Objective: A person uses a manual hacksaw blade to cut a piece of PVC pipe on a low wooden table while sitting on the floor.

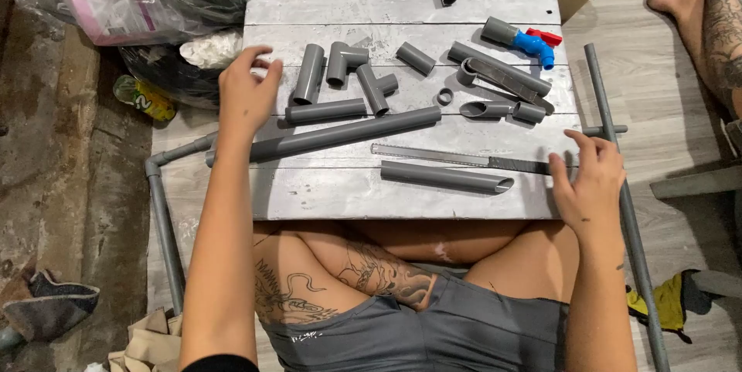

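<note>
Both hands are empty: the left hand (246, 93) hovers loosely curled over the long grey plastic pipe (325, 137), the right hand (589, 179) spread at the scuffed silver tabletop (325, 190) right edge, by the saw blade (464, 159).

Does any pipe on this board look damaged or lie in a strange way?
No damage shows. The long pipe lies slanted, its left end beyond the board. The front pipe has a slanted cut end.
</note>
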